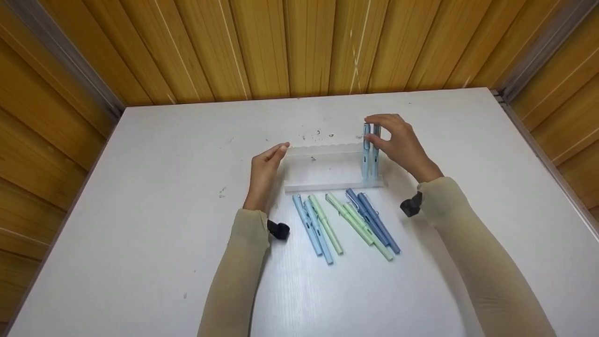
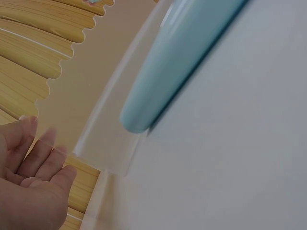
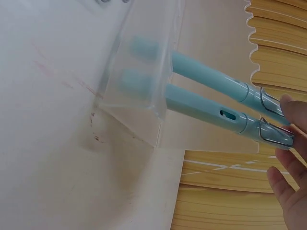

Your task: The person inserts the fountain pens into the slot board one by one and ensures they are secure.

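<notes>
A clear plastic pen stand (image 1: 332, 187) with a scalloped back edge stands mid-table. My left hand (image 1: 266, 174) pinches its back panel at the upper left corner; the left wrist view shows those fingers (image 2: 45, 160) at the panel's edge. Two light blue pens stand upright at the stand's right end, their lower ends behind its front lip. My right hand (image 1: 398, 142) pinches the left pen (image 1: 366, 149) near its capped top between thumb and fingers. Close beside it is the other pen (image 3: 201, 112), with a metal clip and a small window in the barrel.
In front of the stand lie two light blue pens (image 1: 306, 227) with a green pen (image 1: 327, 227). To their right, two more green pens (image 1: 353, 220) lie against two dark blue pens (image 1: 381, 224). Wood-patterned walls (image 1: 309, 51) border the white table (image 1: 140, 224).
</notes>
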A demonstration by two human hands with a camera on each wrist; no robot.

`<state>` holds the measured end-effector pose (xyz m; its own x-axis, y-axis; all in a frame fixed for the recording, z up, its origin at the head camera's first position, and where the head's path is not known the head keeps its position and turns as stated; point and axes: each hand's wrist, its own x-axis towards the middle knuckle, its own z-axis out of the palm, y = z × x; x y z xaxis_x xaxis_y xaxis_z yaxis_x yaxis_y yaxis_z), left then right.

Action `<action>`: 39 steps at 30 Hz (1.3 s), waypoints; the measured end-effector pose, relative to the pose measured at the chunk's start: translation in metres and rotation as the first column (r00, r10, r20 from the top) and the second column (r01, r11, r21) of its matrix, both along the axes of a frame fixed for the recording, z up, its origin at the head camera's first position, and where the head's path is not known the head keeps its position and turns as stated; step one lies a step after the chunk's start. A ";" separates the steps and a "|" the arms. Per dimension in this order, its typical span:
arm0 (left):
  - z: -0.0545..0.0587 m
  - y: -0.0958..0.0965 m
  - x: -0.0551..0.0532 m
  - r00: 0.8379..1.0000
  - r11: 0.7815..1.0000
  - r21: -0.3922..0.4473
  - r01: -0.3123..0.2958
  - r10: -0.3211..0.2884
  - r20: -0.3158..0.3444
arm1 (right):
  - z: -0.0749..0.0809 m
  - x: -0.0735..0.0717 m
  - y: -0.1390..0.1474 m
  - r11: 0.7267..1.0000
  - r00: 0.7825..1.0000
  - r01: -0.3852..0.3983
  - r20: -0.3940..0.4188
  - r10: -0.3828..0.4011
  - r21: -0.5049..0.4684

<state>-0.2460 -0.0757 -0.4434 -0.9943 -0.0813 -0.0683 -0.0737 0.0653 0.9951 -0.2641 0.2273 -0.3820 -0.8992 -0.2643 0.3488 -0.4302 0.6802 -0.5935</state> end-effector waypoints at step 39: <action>0.000 -0.001 -0.003 0.999 0.999 0.028 0.029 -0.028 -0.020 | 0.001 0.054 -0.051 0.973 0.807 -0.081 0.559 0.192 -0.218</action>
